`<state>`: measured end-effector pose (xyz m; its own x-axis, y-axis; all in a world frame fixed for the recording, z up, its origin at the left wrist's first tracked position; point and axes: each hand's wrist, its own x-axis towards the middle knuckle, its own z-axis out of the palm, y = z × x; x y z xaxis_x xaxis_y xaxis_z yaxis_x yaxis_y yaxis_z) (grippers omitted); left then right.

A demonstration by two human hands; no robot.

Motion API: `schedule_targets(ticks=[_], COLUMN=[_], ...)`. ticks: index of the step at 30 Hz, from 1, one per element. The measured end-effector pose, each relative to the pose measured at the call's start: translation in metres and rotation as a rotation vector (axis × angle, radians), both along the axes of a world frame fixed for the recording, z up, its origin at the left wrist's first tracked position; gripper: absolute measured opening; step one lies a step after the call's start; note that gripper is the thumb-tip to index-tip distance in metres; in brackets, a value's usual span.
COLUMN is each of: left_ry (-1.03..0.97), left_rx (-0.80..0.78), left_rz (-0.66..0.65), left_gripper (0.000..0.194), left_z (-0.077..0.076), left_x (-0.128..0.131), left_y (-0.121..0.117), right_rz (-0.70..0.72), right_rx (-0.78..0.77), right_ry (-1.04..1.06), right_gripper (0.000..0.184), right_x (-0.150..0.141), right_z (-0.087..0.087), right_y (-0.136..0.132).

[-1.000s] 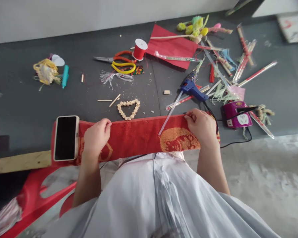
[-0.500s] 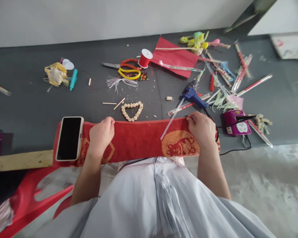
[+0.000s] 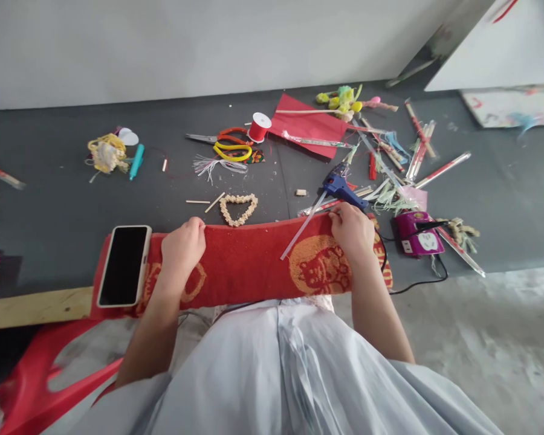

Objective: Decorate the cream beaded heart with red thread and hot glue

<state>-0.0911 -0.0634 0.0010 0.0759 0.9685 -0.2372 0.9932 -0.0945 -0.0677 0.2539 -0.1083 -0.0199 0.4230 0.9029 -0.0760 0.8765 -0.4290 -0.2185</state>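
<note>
A long red terry towel with orange patterns (image 3: 245,266) is laid along the near edge of the dark grey table (image 3: 163,208), and its long axis is stretched from left to right, across the front of the body. The left hand (image 3: 184,244) and the right hand (image 3: 353,232) are placed well apart on it, with forearms pointed away from the body. Both hands are closed, and the far edge of the towel appears to be pinched by the fingertips of each; how firmly it is held cannot be told. A beige heart-shaped ring of small pieces (image 3: 238,199) is placed just beyond this edge, between the two hands, but nearer to the left one; it is touched by neither. Two thin wooden sticks, one level (image 3: 198,202) and one slanted (image 3: 214,203), are seen at its left side. The left end of the towel is covered by a black-screened phone in a pale case (image 3: 124,266). Near the right hand, a blue glue gun (image 3: 341,187) is rested beyond the towel, and its long translucent glue stick (image 3: 303,225) is extended slantwise over the red cloth, between the hands.
</note>
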Motion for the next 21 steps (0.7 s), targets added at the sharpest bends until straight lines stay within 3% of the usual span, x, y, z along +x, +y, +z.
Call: schedule_targets(ticks=[11, 21], left_ry=[-0.107, -0.317], left_rx=[0.029, -0.055], left_rz=[-0.025, 0.022], left_gripper=[0.023, 0.029], left_z=[-0.003, 0.01], left_x=[-0.009, -0.007], left_y=[0.006, 0.001], right_rz=[0.056, 0.174], right_rx=[-0.056, -0.093], right_ry=[0.019, 0.008], right_gripper=[0.026, 0.03], right_x=[0.001, -0.007], right_z=[0.013, 0.035], right_y=[0.002, 0.002])
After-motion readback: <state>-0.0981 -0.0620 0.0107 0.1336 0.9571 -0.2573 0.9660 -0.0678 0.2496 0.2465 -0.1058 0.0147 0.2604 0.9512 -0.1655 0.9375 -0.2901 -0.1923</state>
